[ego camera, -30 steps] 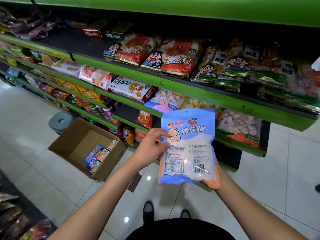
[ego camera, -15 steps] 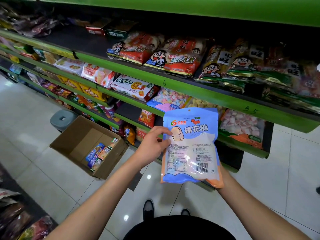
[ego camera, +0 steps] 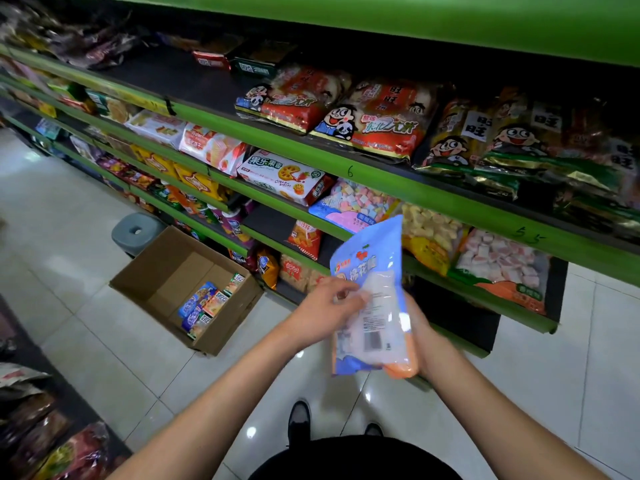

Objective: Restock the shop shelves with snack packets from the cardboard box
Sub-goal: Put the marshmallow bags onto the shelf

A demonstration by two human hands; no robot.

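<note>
Since the earlier frame, the blue marshmallow packet [ego camera: 372, 299] has been turned edge-on and is blurred by motion. Green shelves [ego camera: 408, 188] stocked with snack packets are seen behind it. An open cardboard box [ego camera: 162, 271] is set on the tiled floor [ego camera: 69, 306], a few packets left inside. The packet is held from below by the right hand [ego camera: 420, 332], and its near edge is pinched by the left hand [ego camera: 323, 311].

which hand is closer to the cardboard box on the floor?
Left. The left hand grips the blue marshmallow packet on the side facing the cardboard box; the right hand holds the packet's far side, farther off.
</note>
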